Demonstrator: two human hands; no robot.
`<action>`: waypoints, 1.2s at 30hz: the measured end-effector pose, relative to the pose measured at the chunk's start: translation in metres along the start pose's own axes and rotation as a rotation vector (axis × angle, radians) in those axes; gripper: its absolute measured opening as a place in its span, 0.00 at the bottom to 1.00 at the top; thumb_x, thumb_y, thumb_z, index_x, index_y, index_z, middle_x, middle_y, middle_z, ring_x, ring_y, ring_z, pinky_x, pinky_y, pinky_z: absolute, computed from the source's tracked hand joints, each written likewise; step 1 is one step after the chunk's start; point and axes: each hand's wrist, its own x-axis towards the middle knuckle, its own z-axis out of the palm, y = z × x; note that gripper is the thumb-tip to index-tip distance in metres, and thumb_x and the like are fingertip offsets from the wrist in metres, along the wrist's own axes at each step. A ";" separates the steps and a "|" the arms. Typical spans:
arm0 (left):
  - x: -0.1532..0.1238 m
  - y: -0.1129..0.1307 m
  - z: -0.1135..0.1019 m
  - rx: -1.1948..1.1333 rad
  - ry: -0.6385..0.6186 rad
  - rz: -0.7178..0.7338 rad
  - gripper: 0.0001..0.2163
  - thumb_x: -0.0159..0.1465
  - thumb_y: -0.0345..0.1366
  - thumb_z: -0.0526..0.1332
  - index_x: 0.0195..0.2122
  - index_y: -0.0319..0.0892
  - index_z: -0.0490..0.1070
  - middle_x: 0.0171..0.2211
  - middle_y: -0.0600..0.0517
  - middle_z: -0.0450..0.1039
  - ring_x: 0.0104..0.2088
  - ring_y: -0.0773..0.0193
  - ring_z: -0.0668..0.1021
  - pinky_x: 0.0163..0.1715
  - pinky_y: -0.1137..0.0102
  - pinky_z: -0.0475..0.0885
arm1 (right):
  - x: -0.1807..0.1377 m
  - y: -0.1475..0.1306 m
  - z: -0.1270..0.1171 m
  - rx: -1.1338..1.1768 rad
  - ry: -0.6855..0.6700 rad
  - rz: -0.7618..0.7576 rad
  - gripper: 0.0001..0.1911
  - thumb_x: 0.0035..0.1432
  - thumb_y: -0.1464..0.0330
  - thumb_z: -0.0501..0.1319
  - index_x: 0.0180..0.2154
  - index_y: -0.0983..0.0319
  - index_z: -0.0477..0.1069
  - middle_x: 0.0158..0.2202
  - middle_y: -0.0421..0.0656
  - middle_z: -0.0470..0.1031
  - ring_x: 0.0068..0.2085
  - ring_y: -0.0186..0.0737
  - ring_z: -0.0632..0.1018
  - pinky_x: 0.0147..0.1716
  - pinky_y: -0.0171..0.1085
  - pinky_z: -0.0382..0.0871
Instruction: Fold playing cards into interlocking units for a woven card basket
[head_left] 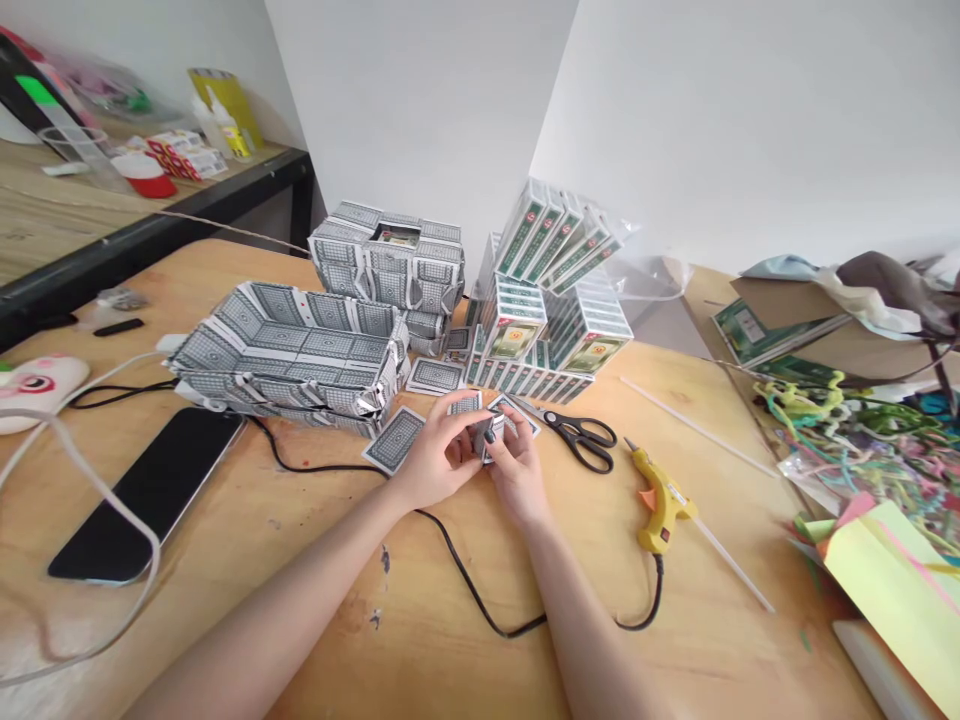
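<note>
Between my two hands is a bent playing card (488,437) with a grey patterned back. My left hand (444,452) pinches it from the left, and my right hand (512,462) grips it from the right, thumb on its front. Fingers hide much of the card. Flat on the table by my left wrist lies another playing card (396,440), with more cards just behind my hands. Past them stands an open box made of cards (300,345), and behind it a taller box made of cards (390,262).
Stacked card packs (517,325) stand behind my hands. Black scissors (581,437) and a yellow glue gun (661,505) lie to the right, its black cord crossing the table under my arms. A phone (150,490) lies left; coloured pipe cleaners (862,440) heap at far right.
</note>
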 end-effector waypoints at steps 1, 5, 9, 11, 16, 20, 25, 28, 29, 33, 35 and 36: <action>0.000 0.000 -0.001 -0.063 -0.022 -0.015 0.24 0.51 0.23 0.57 0.50 0.47 0.63 0.57 0.46 0.49 0.33 0.69 0.71 0.34 0.68 0.73 | 0.000 0.000 0.000 -0.056 0.014 -0.044 0.23 0.49 0.64 0.63 0.47 0.53 0.58 0.40 0.40 0.68 0.38 0.37 0.72 0.39 0.37 0.68; 0.003 -0.004 -0.004 -0.431 -0.047 -0.163 0.24 0.50 0.25 0.56 0.50 0.47 0.62 0.55 0.47 0.51 0.42 0.62 0.70 0.41 0.64 0.72 | 0.000 0.003 0.000 -0.301 0.074 -0.217 0.26 0.51 0.62 0.61 0.50 0.56 0.54 0.46 0.45 0.65 0.45 0.41 0.70 0.43 0.41 0.67; 0.010 -0.009 -0.009 -0.709 -0.044 -0.459 0.17 0.59 0.37 0.54 0.50 0.45 0.62 0.43 0.48 0.64 0.38 0.63 0.72 0.38 0.64 0.71 | -0.001 0.010 -0.002 -0.488 0.094 -0.375 0.27 0.51 0.63 0.61 0.51 0.58 0.54 0.50 0.48 0.62 0.52 0.44 0.66 0.51 0.46 0.61; 0.012 -0.010 -0.011 -0.740 -0.069 -0.565 0.18 0.58 0.41 0.56 0.50 0.44 0.62 0.40 0.49 0.67 0.36 0.64 0.72 0.36 0.66 0.71 | -0.002 0.014 -0.002 -0.572 0.077 -0.415 0.27 0.50 0.64 0.61 0.51 0.58 0.55 0.51 0.48 0.61 0.53 0.45 0.65 0.53 0.47 0.59; 0.012 -0.012 -0.018 -0.787 -0.146 -0.693 0.19 0.53 0.39 0.63 0.46 0.42 0.66 0.41 0.49 0.70 0.36 0.64 0.74 0.36 0.68 0.70 | -0.005 0.014 -0.002 -0.683 0.023 -0.375 0.30 0.49 0.66 0.62 0.53 0.57 0.54 0.52 0.48 0.62 0.53 0.46 0.66 0.51 0.46 0.63; 0.013 -0.012 -0.020 -0.812 -0.139 -0.666 0.20 0.53 0.38 0.64 0.47 0.42 0.66 0.43 0.47 0.71 0.41 0.61 0.73 0.38 0.69 0.68 | -0.004 0.014 -0.005 -0.774 -0.015 -0.325 0.34 0.48 0.67 0.64 0.55 0.57 0.53 0.52 0.48 0.63 0.52 0.47 0.67 0.48 0.46 0.66; 0.014 -0.009 -0.021 -0.821 -0.156 -0.669 0.21 0.51 0.35 0.66 0.46 0.43 0.67 0.43 0.48 0.72 0.43 0.60 0.74 0.41 0.67 0.67 | -0.002 0.017 -0.008 -0.869 0.010 -0.354 0.34 0.47 0.69 0.63 0.55 0.58 0.53 0.52 0.48 0.62 0.53 0.47 0.66 0.49 0.47 0.65; 0.014 -0.007 -0.022 -0.810 -0.157 -0.680 0.21 0.50 0.34 0.67 0.46 0.43 0.68 0.42 0.49 0.73 0.43 0.61 0.74 0.41 0.68 0.66 | -0.002 0.017 -0.008 -0.881 0.025 -0.358 0.33 0.48 0.70 0.63 0.55 0.58 0.54 0.52 0.48 0.63 0.52 0.47 0.67 0.49 0.47 0.65; 0.014 -0.007 -0.022 -0.806 -0.157 -0.682 0.21 0.50 0.34 0.67 0.46 0.43 0.68 0.42 0.49 0.73 0.43 0.61 0.74 0.42 0.68 0.66 | -0.002 0.016 -0.008 -0.885 0.031 -0.359 0.32 0.48 0.70 0.62 0.55 0.58 0.55 0.51 0.48 0.64 0.52 0.47 0.67 0.48 0.47 0.65; 0.014 -0.009 -0.023 -0.805 -0.169 -0.678 0.21 0.50 0.33 0.66 0.46 0.43 0.67 0.41 0.49 0.73 0.42 0.62 0.74 0.40 0.69 0.67 | -0.003 0.013 -0.007 -0.915 0.047 -0.392 0.30 0.47 0.69 0.63 0.53 0.58 0.58 0.48 0.47 0.66 0.50 0.46 0.68 0.49 0.47 0.64; 0.013 -0.010 -0.023 -0.816 -0.176 -0.667 0.20 0.51 0.34 0.66 0.46 0.42 0.67 0.41 0.49 0.72 0.42 0.62 0.74 0.39 0.70 0.68 | -0.003 0.010 -0.006 -0.916 0.045 -0.413 0.30 0.46 0.69 0.63 0.52 0.58 0.59 0.47 0.47 0.67 0.50 0.46 0.69 0.49 0.47 0.63; 0.013 -0.011 -0.024 -0.825 -0.181 -0.661 0.20 0.52 0.34 0.66 0.46 0.42 0.67 0.41 0.49 0.72 0.42 0.62 0.74 0.39 0.70 0.68 | -0.003 0.009 -0.006 -0.912 0.039 -0.420 0.30 0.46 0.69 0.64 0.52 0.58 0.60 0.47 0.47 0.67 0.49 0.46 0.69 0.49 0.47 0.63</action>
